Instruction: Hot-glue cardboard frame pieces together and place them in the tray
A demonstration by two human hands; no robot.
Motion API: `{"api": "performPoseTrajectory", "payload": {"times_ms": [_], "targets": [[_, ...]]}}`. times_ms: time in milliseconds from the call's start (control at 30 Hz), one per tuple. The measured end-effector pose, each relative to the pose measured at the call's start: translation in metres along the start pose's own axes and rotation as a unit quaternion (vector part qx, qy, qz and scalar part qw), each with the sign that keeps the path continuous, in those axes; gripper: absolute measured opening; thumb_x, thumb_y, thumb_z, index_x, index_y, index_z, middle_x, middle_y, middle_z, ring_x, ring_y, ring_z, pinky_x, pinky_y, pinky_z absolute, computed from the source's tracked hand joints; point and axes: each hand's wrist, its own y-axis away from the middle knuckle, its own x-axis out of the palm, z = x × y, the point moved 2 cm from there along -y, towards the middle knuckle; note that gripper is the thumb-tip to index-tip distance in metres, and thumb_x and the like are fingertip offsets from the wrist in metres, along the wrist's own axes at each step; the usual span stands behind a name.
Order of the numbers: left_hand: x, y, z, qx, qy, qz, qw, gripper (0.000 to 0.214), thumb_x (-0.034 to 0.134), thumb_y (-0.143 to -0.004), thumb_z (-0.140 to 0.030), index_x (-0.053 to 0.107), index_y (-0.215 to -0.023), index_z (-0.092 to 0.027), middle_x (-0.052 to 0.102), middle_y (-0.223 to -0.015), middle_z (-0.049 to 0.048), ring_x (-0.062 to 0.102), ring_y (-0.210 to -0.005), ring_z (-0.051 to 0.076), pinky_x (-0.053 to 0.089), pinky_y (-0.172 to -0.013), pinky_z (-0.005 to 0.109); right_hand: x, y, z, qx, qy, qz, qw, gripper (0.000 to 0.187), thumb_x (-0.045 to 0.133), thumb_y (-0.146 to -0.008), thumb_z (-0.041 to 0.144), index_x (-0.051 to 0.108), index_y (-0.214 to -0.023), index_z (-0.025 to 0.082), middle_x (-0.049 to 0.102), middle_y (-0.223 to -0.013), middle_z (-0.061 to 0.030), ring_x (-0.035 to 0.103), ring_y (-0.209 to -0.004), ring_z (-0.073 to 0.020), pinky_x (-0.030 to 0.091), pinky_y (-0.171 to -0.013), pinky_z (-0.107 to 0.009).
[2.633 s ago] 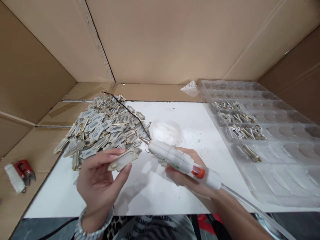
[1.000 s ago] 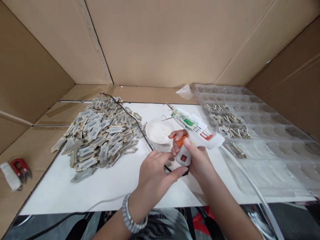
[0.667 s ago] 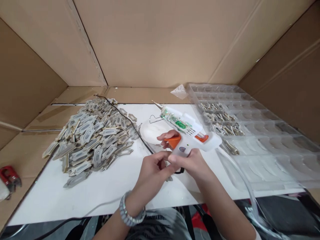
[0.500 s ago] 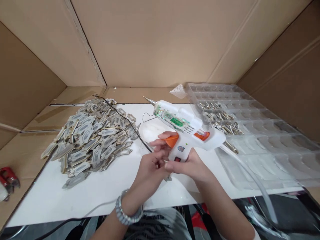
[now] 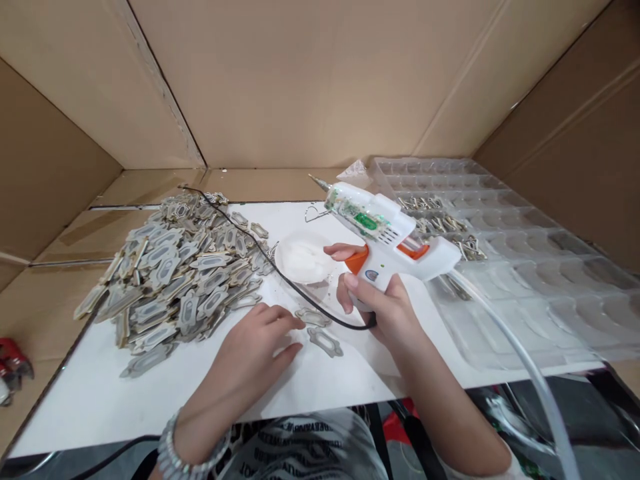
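Note:
My right hand (image 5: 380, 303) grips the handle of a white glue gun (image 5: 387, 233) with an orange trigger, nozzle pointing up and left, held above the white board (image 5: 150, 393). A clear glue stick (image 5: 515, 360) trails from its back. My left hand (image 5: 253, 343) rests on the board, fingers spread, with its fingertips next to two flat grey frame-shaped pieces (image 5: 320, 333) that lie loose there. A black cord (image 5: 290, 283) runs from the gun across the board.
A big pile of the same grey pieces (image 5: 175, 273) covers the board's left. A round white dish (image 5: 303, 257) sits mid-board. A clear compartment tray (image 5: 520, 267) with several metal bits stands right. Cardboard walls surround. A red tool (image 5: 13, 360) lies far left.
My left hand let go of the gun's handle and dropped to the board by the two loose pieces. My right hand lifted the gun slightly and moved it right.

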Motion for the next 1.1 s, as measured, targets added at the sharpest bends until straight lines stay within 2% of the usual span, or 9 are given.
{"api": "performPoseTrajectory", "payload": {"times_ms": [133,267,400,500,600,733,867,967,1100], "targets": [[0.017,-0.008,-0.02,0.053,-0.087,0.063,0.993,0.036,0.066,-0.076,-0.005,0.07,-0.105,-0.026,0.07,-0.102,0.0048,0.066,-0.086,0.024,0.057,-0.071,0.035,0.0,0.001,-0.001,0.013,0.002,-0.001,1.0,0.016,0.068,-0.087,0.037,0.067,-0.1,0.027,0.055,-0.058,0.0035,0.054,-0.059,-0.0184,0.046,-0.065,-0.034],[0.028,-0.014,-0.033,0.062,-0.115,0.066,0.989,0.034,0.061,-0.079,-0.002,0.07,-0.104,-0.024,0.068,-0.105,0.0072,0.066,-0.086,0.024,0.057,-0.069,0.033,-0.001,0.001,-0.002,0.024,0.002,0.013,1.0,0.015,0.069,-0.088,0.036,0.067,-0.099,0.026,0.054,-0.058,0.0045,0.049,-0.055,-0.0148,0.044,-0.061,-0.031],[0.031,-0.011,-0.027,0.07,-0.109,0.066,0.989,0.02,0.062,-0.082,-0.011,0.07,-0.098,-0.022,0.068,-0.107,0.0058,0.067,-0.086,0.022,0.058,-0.071,0.033,0.0,0.001,-0.002,0.026,-0.016,0.02,0.999,0.016,0.069,-0.087,0.034,0.068,-0.099,0.024,0.067,-0.088,0.0002,0.043,-0.05,-0.0084,0.044,-0.059,-0.03],[0.024,-0.004,-0.023,0.1,-0.073,0.058,0.991,0.016,0.067,-0.08,-0.016,0.069,-0.095,-0.022,0.07,-0.11,0.005,0.068,-0.092,0.023,0.059,-0.078,0.035,0.001,0.001,-0.003,0.029,-0.043,0.031,0.998,0.024,0.069,-0.086,0.038,0.065,-0.106,0.024,0.067,-0.106,-0.0026,0.043,-0.048,-0.0065,0.044,-0.055,-0.029],[0.007,0.002,-0.018,0.107,0.001,0.002,0.994,0.015,0.066,-0.082,-0.018,0.068,-0.097,-0.02,0.074,-0.101,0.0049,0.07,-0.087,0.02,0.058,-0.076,0.03,0.001,0.001,-0.004,0.03,-0.033,0.046,0.998,0.024,0.069,-0.087,0.043,0.066,-0.102,0.025,0.068,-0.094,-0.0019,0.046,-0.05,-0.0089,0.047,-0.058,-0.03],[-0.028,0.01,-0.003,0.084,-0.001,-0.148,0.985,0.018,0.064,-0.084,-0.017,0.066,-0.102,-0.021,0.073,-0.087,0.0017,0.069,-0.074,0.013,0.054,-0.068,0.021,0.002,0.001,-0.003,0.033,-0.013,0.063,0.997,0.021,0.07,-0.086,0.046,0.068,-0.094,0.027,0.062,-0.069,0.0006,0.053,-0.057,-0.0156,0.05,-0.059,-0.032],[-0.055,0.018,0.011,0.049,-0.093,-0.281,0.954,0.023,0.071,-0.08,-0.02,0.067,-0.102,-0.025,0.073,-0.087,0.0003,0.068,-0.071,0.013,0.054,-0.072,0.024,0.008,0.003,-0.003,0.048,0.014,0.082,0.995,0.02,0.07,-0.085,0.044,0.067,-0.093,0.027,0.069,-0.098,-0.0058,0.06,-0.069,-0.0181,0.05,-0.054,-0.03],[-0.058,0.019,0.009,0.044,-0.111,-0.31,0.943,0.023,0.072,-0.079,-0.021,0.068,-0.101,-0.025,0.073,-0.086,0.0001,0.067,-0.07,0.013,0.055,-0.071,0.024,0.014,0.005,-0.009,0.064,0.034,0.079,0.994,0.018,0.071,-0.083,0.04,0.064,-0.092,0.026,0.067,-0.111,-0.006,0.057,-0.062,-0.0132,0.051,-0.055,-0.03],[-0.043,0.009,-0.011,0.068,-0.057,-0.283,0.955,0.017,0.07,-0.08,-0.018,0.068,-0.097,-0.021,0.072,-0.079,0.0007,0.066,-0.064,0.011,0.053,-0.064,0.021,0.024,0.006,-0.015,0.084,0.011,0.054,0.995,0.022,0.073,-0.079,0.037,0.058,-0.089,0.024,0.064,-0.105,-0.0046,0.053,-0.057,-0.0094,0.05,-0.053,-0.027]]}}
